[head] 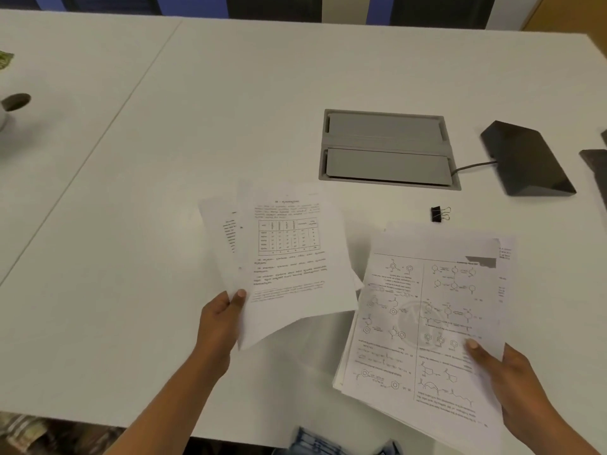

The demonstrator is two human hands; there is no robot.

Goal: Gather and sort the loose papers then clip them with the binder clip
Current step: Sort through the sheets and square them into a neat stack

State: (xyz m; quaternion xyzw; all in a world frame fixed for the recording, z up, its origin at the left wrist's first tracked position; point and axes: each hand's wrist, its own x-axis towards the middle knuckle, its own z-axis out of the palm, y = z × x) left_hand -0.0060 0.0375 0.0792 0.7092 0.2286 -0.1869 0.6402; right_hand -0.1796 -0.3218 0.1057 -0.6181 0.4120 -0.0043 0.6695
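While your left hand (219, 318) pinches a few white printed sheets (289, 257) above the white counter (197, 126), your right hand (502, 372) clasps the thicker chemistry-diagram stack (423, 323); the black binder clip (439, 214) lies beyond it, untouched.

- The sheets (289, 257) in my left hand (218, 323) were thin white paper, matt, printed in grey-black.
- The stack (423, 323) in my right hand (505, 379) was the same matt paper, slightly curled at its near edge.
- The binder clip (437, 214) looked like black painted metal with shiny wire handles.
- The table (197, 126) was smooth, matt white.
- The hatch (387, 149) set into it looked like brushed grey metal or plastic; I could not tell which.
- The wedge-shaped box (528, 159) at far right was dark with a slight sheen.
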